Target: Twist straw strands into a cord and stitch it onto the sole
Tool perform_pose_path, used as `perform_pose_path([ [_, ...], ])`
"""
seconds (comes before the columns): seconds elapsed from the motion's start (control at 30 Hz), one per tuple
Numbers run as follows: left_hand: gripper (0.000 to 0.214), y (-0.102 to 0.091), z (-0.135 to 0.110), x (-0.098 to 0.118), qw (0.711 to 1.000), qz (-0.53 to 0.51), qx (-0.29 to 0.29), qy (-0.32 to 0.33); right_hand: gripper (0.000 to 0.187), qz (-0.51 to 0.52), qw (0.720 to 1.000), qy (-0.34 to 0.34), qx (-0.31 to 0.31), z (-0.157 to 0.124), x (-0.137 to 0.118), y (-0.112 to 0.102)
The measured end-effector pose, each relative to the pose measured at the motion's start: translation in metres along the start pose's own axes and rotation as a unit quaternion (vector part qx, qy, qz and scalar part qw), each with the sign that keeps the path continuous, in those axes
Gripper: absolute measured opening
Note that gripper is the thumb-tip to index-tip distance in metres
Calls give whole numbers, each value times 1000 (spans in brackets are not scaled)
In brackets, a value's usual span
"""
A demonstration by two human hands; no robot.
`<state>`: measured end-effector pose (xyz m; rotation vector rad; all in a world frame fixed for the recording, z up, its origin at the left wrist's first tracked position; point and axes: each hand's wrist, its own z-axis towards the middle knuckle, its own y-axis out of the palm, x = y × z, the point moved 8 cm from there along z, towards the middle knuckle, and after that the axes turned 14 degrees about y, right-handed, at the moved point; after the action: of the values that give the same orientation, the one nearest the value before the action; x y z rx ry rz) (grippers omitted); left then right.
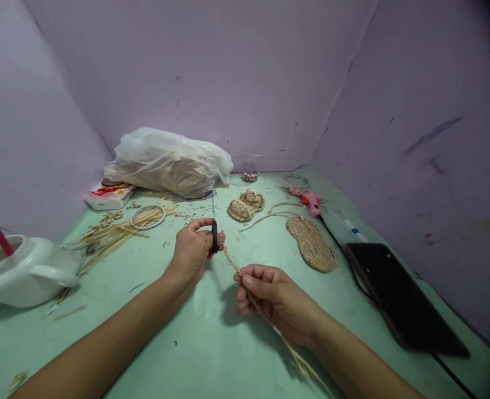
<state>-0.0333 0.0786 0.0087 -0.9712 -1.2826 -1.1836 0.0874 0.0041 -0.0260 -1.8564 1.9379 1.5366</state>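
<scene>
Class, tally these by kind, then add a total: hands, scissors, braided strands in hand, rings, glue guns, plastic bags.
Hands: 2 (left hand, right hand)
Scissors: 1
Braided strand: 1
Rings: 2 (left ring, far right ring)
Pink glue gun: 1
Plastic bag: 1
Total: 8

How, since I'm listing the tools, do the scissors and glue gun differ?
The scissors have a black handle; the glue gun is mostly pink.
The left hand holds the scissors; the glue gun lies on the table.
The glue gun has a black cord; the scissors show none.
Both are hand tools.
</scene>
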Motion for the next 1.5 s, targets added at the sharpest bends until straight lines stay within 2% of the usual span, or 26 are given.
perform_pose_path([
  [0.13,42,-3,2,-3,1000,2,1,-2,25,-65,996,-38,54,-2,-6,-6],
  [0.3,41,-1,-2,-6,999,4,-7,-37,29,-118,991,-43,51,-3,-8,-5],
  [0.43,41,4,-6,-5,999,9,-18,-34,30,-143,986,-66,56,-4,-11,-4],
  [0.63,42,14,-9,-7,994,39,-101,-35,27,-96,992,-68,52,-7,-15,-5],
  [0.73,39,10,-7,5,983,90,-157,11,25,-59,993,-69,77,-9,-22,-14],
  [0.83,30,12,-14,29,944,188,-249,110,25,-29,989,-96,109,-12,-32,-23],
  [0.93,28,20,-29,50,860,333,-320,216,26,-15,982,-126,140,-17,-41,-30],
  [1.0,30,27,-39,56,807,398,-346,266,27,-17,979,-141,149,-20,-44,-31],
  [1.07,35,32,-44,55,778,430,-358,285,27,-20,977,-150,151,-21,-46,-31],
  [1.33,49,32,-47,38,747,467,-359,308,18,-71,978,-147,133,-19,-42,-23],
  [1.5,50,33,-49,35,753,454,-374,296,18,-105,970,-160,151,-19,-45,-24],
])
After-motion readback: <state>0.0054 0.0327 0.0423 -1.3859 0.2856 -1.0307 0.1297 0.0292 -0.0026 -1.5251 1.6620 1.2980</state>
